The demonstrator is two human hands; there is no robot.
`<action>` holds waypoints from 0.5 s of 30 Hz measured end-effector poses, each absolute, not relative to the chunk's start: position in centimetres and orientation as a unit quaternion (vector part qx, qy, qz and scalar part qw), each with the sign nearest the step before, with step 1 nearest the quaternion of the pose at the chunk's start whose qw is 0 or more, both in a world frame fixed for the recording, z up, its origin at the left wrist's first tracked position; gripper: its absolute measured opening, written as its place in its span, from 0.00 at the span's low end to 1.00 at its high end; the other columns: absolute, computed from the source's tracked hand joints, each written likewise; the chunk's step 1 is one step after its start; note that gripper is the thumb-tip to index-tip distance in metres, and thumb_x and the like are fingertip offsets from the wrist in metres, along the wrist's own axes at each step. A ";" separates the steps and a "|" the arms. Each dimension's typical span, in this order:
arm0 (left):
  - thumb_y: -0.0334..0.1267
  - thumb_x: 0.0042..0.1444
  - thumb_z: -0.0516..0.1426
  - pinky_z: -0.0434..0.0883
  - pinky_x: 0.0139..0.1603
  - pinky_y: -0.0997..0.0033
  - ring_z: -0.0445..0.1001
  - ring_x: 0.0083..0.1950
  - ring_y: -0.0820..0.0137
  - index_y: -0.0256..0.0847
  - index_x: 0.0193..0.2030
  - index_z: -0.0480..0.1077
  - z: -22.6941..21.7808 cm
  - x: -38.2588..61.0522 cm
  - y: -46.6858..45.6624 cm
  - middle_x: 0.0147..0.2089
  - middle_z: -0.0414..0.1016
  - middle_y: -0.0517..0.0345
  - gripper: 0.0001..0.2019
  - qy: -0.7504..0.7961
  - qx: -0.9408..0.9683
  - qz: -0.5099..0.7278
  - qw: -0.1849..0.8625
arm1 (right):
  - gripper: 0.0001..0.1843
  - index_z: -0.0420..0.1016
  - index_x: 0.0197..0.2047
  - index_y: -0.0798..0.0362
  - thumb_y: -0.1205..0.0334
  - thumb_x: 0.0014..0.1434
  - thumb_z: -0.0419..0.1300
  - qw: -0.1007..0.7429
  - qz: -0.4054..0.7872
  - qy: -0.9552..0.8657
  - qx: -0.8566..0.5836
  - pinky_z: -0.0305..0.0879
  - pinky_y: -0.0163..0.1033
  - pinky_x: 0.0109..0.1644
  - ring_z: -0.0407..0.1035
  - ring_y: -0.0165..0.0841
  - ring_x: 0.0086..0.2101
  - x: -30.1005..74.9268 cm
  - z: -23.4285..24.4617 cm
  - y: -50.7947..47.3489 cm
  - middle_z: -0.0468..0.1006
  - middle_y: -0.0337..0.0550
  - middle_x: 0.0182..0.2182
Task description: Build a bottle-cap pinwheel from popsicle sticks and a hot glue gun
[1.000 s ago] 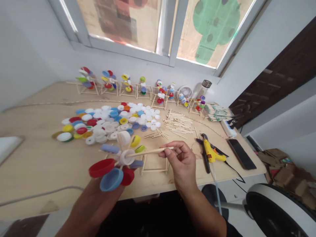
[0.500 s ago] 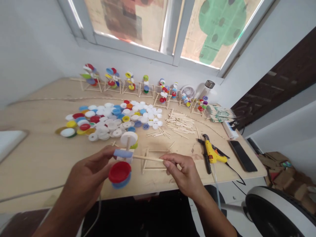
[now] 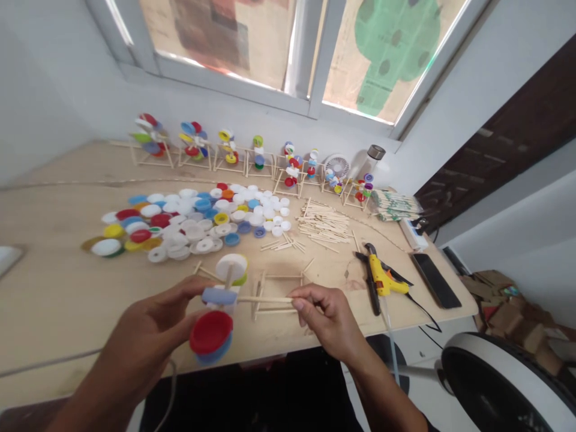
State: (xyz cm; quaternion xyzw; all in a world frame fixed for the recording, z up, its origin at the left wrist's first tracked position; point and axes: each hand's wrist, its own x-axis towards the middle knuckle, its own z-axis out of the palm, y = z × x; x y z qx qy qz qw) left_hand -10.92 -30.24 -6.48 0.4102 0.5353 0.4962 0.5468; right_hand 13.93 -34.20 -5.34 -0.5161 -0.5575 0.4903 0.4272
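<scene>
My left hand [image 3: 157,324] is closed around the hub side of a small wheel made of bottle caps [image 3: 210,333]. Its caps are red, blue and white, with a lavender one at the hub and a bit of yellow-green behind. A thin wooden stick [image 3: 265,299] runs out of the hub to the right. Its far end is pinched between the thumb and fingers of my right hand [image 3: 326,318]. Behind the stick, a stick frame [image 3: 281,277] stands on the wooden table [image 3: 45,300].
Loose bottle caps [image 3: 193,219] spread over the table's middle left, with a pile of sticks [image 3: 324,222] beside them. A yellow glue gun [image 3: 384,279], a phone [image 3: 435,281] and a power strip [image 3: 414,235] lie right. Finished cap wheels [image 3: 195,141] line the wall near a bottle [image 3: 372,162].
The camera view has shifted slightly. The cap wheel sits a little lower and further left in view, still in my left hand, and my right hand still pinches the stick.
</scene>
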 end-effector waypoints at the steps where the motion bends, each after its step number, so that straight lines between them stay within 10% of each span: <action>1: 0.40 0.24 0.76 0.78 0.35 0.72 0.80 0.48 0.54 0.45 0.31 0.83 -6.6 -11.0 -30.2 0.35 0.85 0.53 0.20 0.532 0.417 0.489 0.551 | 0.12 0.82 0.38 0.53 0.53 0.61 0.62 0.428 0.485 -0.560 -0.517 0.59 0.31 0.26 0.63 0.26 0.21 14.0 -5.3 -34.3 0.72 0.35 0.20; 15: 0.42 0.14 0.76 0.77 0.23 0.71 0.82 0.33 0.56 0.45 0.27 0.82 -7.6 -9.3 -30.0 0.26 0.83 0.54 0.24 0.575 0.277 0.461 0.616 | 0.11 0.84 0.39 0.52 0.55 0.65 0.62 0.429 0.365 -0.663 -0.493 0.71 0.35 0.36 0.77 0.32 0.30 16.8 -4.6 -33.8 0.84 0.43 0.31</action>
